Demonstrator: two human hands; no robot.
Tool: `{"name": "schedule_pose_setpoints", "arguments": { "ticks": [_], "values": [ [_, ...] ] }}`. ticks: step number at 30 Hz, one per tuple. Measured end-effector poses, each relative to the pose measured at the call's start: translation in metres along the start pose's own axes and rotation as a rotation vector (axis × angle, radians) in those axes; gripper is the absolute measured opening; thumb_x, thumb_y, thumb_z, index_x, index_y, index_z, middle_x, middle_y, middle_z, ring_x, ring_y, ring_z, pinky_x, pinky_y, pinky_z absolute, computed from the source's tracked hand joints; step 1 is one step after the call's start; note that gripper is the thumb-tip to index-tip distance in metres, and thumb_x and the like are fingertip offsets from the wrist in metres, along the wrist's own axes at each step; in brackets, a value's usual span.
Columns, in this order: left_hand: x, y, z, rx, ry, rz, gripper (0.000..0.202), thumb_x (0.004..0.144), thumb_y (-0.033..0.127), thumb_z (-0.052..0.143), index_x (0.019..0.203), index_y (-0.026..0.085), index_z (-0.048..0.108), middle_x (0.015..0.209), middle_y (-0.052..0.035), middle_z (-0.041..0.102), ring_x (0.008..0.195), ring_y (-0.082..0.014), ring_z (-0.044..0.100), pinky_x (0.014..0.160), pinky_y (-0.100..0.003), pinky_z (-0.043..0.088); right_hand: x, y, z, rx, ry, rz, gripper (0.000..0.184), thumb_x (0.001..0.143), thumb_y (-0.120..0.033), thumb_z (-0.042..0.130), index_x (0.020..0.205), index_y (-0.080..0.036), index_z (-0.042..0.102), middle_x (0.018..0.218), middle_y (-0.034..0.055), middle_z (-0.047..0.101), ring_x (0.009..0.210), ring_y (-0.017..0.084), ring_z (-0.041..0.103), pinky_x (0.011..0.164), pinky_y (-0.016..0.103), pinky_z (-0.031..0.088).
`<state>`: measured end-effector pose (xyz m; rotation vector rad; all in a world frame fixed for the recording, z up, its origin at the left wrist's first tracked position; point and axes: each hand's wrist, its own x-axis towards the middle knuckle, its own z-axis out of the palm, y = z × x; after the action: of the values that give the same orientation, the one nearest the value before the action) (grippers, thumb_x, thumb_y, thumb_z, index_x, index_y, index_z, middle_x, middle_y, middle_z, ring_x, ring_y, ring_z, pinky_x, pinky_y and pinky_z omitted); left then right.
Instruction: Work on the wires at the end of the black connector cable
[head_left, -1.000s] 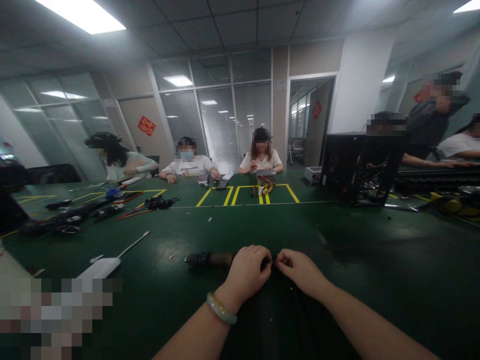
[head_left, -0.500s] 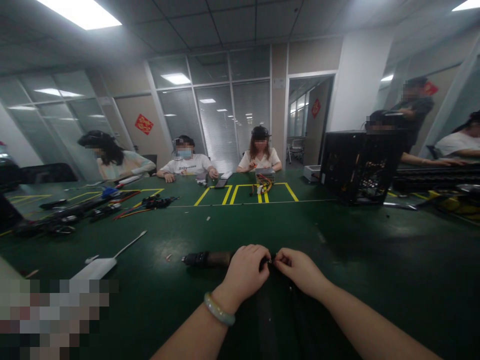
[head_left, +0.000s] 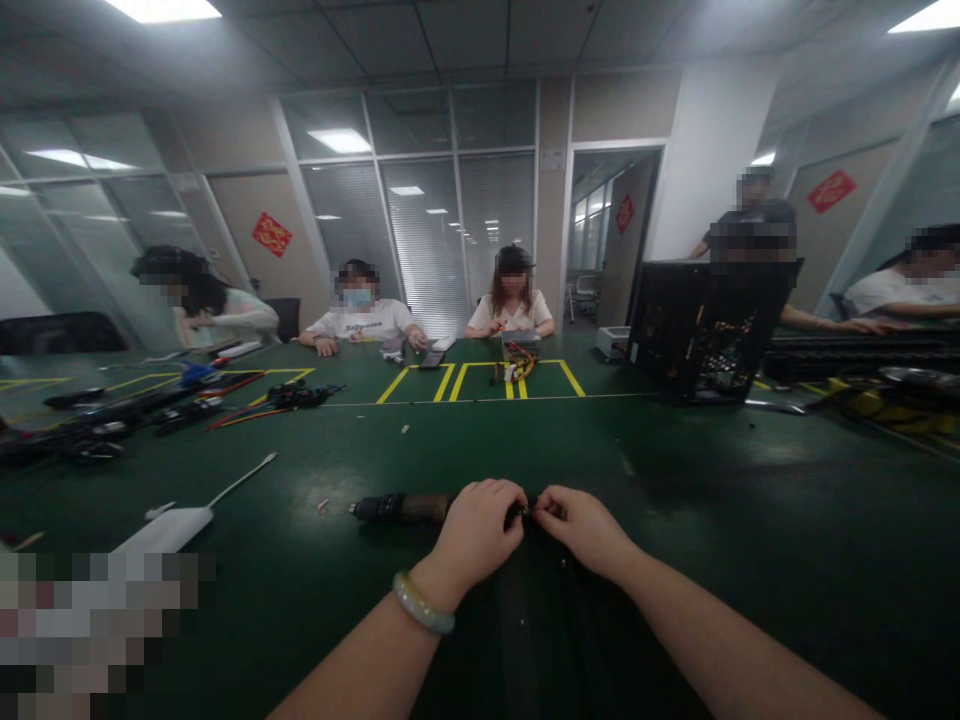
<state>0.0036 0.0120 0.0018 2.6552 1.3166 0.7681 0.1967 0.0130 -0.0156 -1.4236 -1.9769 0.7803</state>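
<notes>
My left hand and my right hand meet at the middle of a dark green table. Both are closed in a pinch on a small dark part between the fingertips; what it is I cannot make out. A dark flat thing lies under my forearms. A dark, brownish cylindrical tool lies on the table just left of my left hand, partly hidden behind it. A pale bracelet circles my left wrist.
A black open computer case stands at the right rear. Cable bundles lie along the left. A white flat device sits at the near left. Several people sit round the far and right sides; one stands behind the case.
My hands stay pinched together on the same small part. The view has shifted slightly, and the standing person at the right has moved leftward behind the case.
</notes>
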Motion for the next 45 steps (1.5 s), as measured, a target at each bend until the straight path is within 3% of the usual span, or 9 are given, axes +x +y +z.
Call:
{"name": "schedule_pose_setpoints", "arguments": {
  "ticks": [7, 15, 23, 32, 41, 45],
  "values": [
    [0.0012, -0.0001, -0.0009, -0.007, -0.012, 0.000, 0.019, 0.079, 0.015, 0.062, 0.096, 0.023, 0.060, 0.097, -0.0008, 0.064, 0.094, -0.0200, 0.057, 0.086, -0.034, 0.041, 0.0005, 0.0032, 0.0017, -0.008, 0.001, -0.001, 0.014, 0.086, -0.029, 0.056, 0.083, -0.020, 0.066, 0.075, -0.0003, 0.067, 0.067, 0.014, 0.059, 0.058, 0.023, 0.036],
    [0.0042, 0.0003, -0.0024, 0.028, -0.054, -0.001, 0.008, 0.086, 0.021, 0.060, 0.094, 0.023, 0.062, 0.098, -0.0009, 0.065, 0.095, -0.0188, 0.058, 0.084, -0.033, 0.041, 0.0005, 0.0020, 0.0024, 0.020, 0.002, -0.002, 0.014, 0.086, -0.030, 0.056, 0.083, -0.020, 0.066, 0.076, -0.0003, 0.067, 0.069, 0.015, 0.060, 0.060, 0.023, 0.038],
    [0.0044, -0.0007, 0.0007, 0.015, -0.038, 0.017, 0.007, 0.086, 0.020, 0.061, 0.092, 0.022, 0.064, 0.099, -0.0022, 0.066, 0.096, -0.0196, 0.058, 0.089, -0.035, 0.042, -0.0003, -0.0001, 0.0018, 0.031, -0.007, 0.009, 0.015, 0.087, -0.031, 0.056, 0.084, -0.021, 0.067, 0.077, -0.0008, 0.068, 0.069, 0.015, 0.060, 0.059, 0.023, 0.037],
    [0.0055, 0.0013, 0.0002, 0.008, -0.021, 0.021, 0.006, 0.085, 0.019, 0.060, 0.088, 0.022, 0.064, 0.092, -0.0015, 0.066, 0.092, -0.0197, 0.058, 0.084, -0.034, 0.043, -0.0010, -0.0025, 0.0002, 0.008, 0.005, 0.013, 0.014, 0.086, -0.031, 0.057, 0.083, -0.022, 0.067, 0.077, -0.0008, 0.069, 0.069, 0.016, 0.060, 0.058, 0.023, 0.036],
    [0.0037, 0.0005, 0.0003, 0.004, -0.004, -0.010, 0.015, 0.082, 0.017, 0.063, 0.095, 0.023, 0.060, 0.095, 0.0000, 0.065, 0.091, -0.0192, 0.058, 0.084, -0.034, 0.043, 0.0006, 0.0033, 0.0028, 0.006, 0.001, 0.002, 0.015, 0.086, -0.033, 0.057, 0.084, -0.022, 0.067, 0.077, -0.0010, 0.068, 0.068, 0.015, 0.060, 0.058, 0.023, 0.036],
    [0.0026, 0.0004, 0.0002, 0.015, 0.017, -0.005, 0.016, 0.080, 0.017, 0.065, 0.093, 0.023, 0.059, 0.098, -0.0002, 0.064, 0.096, -0.0196, 0.057, 0.095, -0.038, 0.039, 0.0008, 0.0042, 0.0035, 0.009, 0.011, -0.011, 0.014, 0.086, -0.032, 0.058, 0.084, -0.022, 0.067, 0.078, -0.0011, 0.068, 0.070, 0.015, 0.060, 0.058, 0.022, 0.037]
  ]
}}
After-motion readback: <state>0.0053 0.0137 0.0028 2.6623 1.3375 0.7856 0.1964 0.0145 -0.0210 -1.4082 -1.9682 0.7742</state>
